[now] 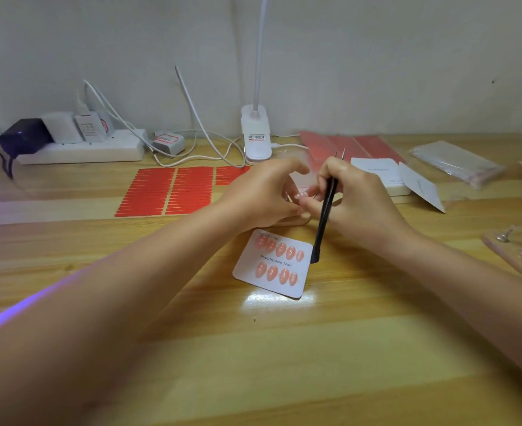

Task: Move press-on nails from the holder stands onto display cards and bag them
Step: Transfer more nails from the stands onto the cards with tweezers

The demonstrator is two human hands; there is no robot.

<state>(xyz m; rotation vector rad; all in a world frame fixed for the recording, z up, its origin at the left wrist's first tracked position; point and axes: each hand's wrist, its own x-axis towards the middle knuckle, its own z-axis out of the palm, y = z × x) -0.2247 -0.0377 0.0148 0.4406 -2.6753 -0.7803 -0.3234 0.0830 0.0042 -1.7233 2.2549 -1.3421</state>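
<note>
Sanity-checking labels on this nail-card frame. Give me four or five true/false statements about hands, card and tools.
1. The display card holds nine nails. True.
2. The right hand holds black tweezers. True.
3. The card's bottom row is full with five nails. False: it has four, the top row five.
4. The left hand rests flat on the card. False: it is raised behind the card, meeting the right hand at a loose nail.
5. The red sticker sheets lie right of the card. False: left, behind.
</note>
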